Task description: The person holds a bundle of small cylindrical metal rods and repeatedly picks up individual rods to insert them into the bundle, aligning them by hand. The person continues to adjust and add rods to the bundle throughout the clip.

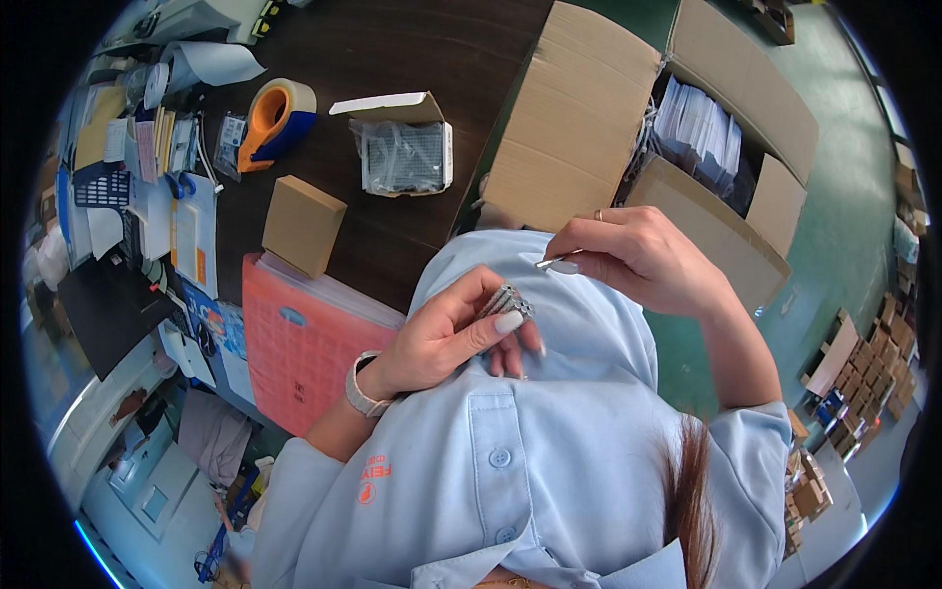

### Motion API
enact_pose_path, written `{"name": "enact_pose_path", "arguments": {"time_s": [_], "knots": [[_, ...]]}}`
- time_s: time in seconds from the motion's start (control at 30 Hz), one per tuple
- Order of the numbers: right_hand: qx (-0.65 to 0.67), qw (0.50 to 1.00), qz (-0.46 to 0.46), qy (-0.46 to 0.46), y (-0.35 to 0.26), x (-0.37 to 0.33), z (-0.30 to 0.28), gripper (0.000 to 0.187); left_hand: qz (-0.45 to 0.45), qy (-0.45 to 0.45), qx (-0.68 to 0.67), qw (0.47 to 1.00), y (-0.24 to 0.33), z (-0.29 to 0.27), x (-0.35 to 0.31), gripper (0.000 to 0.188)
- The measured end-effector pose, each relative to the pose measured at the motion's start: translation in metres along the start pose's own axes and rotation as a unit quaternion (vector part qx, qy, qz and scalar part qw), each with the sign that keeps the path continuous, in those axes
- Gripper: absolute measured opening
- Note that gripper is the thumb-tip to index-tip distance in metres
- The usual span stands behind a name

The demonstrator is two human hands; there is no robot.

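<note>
A bunch of small silver metal pieces (507,300) sits in the left hand (437,332), held by the thumb and curled fingers. To hold it well, I think the thumb should press softly, so the little pieces stay lined up and none slip out. The right hand (643,257) is up and to the right of the bunch, pinching a thin shiny piece (546,263) between thumb and finger. A light pinch close to its end should be best. The right wrist bends so the fingertips point left. The left hand is low, near the shirt (579,432). The desk (422,49) is ahead of it.
</note>
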State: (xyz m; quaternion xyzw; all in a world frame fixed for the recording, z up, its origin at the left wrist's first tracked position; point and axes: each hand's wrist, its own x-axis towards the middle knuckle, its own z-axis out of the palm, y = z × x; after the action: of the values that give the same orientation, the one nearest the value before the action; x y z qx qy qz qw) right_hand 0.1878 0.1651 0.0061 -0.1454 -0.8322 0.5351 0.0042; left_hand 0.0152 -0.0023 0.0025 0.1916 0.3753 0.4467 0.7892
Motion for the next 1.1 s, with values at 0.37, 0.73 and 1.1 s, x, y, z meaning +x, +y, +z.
{"name": "enact_pose_path", "arguments": {"time_s": [0.37, 0.73, 1.1], "knots": [[0.347, 0.891, 0.082, 0.281, 0.012, -0.003, 0.011, 0.023, 0.018, -0.016, 0.044, 0.999, -0.002, -0.003, 0.001, 0.015], [0.574, 0.764, 0.051, 0.291, 0.009, -0.009, 0.045, 0.025, 0.014, -0.010, 0.029, 0.999, 0.001, 0.001, 0.004, 0.019], [0.636, 0.716, 0.144, 0.248, 0.002, -0.004, 0.064, 0.025, 0.005, -0.010, 0.029, 1.000, 0.000, 0.002, 0.005, 0.018]]}}
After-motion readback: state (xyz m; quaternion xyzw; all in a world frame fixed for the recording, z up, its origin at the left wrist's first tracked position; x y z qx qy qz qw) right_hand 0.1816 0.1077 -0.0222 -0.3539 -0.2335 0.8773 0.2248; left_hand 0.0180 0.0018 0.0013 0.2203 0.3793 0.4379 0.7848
